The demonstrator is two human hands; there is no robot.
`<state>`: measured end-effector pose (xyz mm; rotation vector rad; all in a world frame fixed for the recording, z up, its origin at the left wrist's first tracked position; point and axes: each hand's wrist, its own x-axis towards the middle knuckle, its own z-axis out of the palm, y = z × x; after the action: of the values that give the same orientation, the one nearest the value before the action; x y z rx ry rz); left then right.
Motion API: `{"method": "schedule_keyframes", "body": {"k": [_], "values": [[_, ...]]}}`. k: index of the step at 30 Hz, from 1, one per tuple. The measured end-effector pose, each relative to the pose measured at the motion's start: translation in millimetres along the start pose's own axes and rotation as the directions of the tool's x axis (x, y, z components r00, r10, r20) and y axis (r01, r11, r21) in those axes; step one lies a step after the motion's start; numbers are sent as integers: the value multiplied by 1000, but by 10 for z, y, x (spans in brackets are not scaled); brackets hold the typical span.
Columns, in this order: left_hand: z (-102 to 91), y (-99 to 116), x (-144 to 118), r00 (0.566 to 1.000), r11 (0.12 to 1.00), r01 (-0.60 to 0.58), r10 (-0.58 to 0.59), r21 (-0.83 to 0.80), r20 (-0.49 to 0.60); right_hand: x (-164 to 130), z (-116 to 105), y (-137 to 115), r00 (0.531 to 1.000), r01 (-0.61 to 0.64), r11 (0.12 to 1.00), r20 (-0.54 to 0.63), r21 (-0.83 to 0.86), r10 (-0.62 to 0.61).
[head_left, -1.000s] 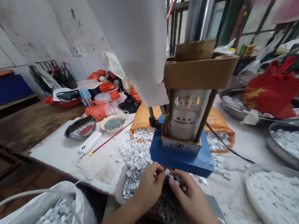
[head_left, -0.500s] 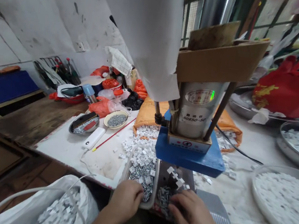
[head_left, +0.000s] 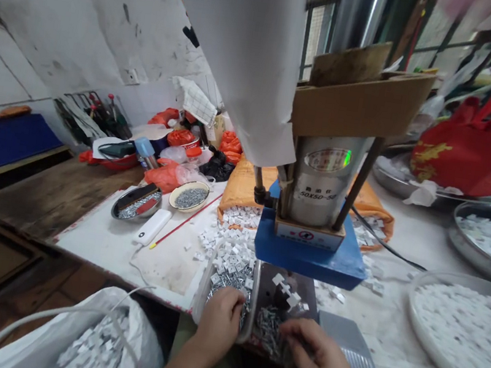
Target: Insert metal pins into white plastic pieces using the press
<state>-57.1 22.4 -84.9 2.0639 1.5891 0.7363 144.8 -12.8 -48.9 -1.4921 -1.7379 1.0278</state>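
Observation:
My left hand (head_left: pixel 219 318) is over the near end of a clear plastic tray (head_left: pixel 252 309), its thumb and fingers drawn together. What they pinch, if anything, is hidden. In the tray lie small white square plastic pieces (head_left: pixel 235 251) and metal nails or screws (head_left: pixel 226 280). My right hand (head_left: pixel 313 347) is beside a loose heap of such metal pins (head_left: pixel 268 327), fingertips bent together; I cannot make out what is between them. Several white pieces (head_left: pixel 289 291) stand in a row on the dark press base, just beyond that hand.
A press with a blue base (head_left: pixel 307 262) stands over the work spot. A grey pedal-like box (head_left: pixel 350 347) lies right of my right hand. White pieces fill a round tray (head_left: pixel 412 310) at right and a white sack (head_left: pixel 149 324) at lower left. Bowls of metal parts (head_left: pixel 189 196) sit at left.
My left hand has shifted slightly right and farther over the tray. My right hand stays by the pin heap, its fingers a little more closed. The row of white pieces looks unchanged.

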Motion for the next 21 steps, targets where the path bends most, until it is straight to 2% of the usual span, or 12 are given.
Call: {"method": "schedule_keyframes", "body": {"k": [4,9,12,16,21], "values": [[-43,28,35,997,976,-28,10,-218,-82,31,5,15,999,0,992,-54,123,7],[-146,228,86,986,904,-6,-67,-427,-154,54,-6,-20,991,-67,959,-91,277,96],[-193,409,90,993,873,1,-59,-487,-104,53,-5,-30,990,-85,926,-77,367,121],[-198,623,64,999,845,-24,7,-534,-34,50,12,-38,992,-74,886,-60,458,114],[-185,714,27,997,841,-78,74,-535,-29,56,38,-14,987,-78,837,-75,542,141]]}}
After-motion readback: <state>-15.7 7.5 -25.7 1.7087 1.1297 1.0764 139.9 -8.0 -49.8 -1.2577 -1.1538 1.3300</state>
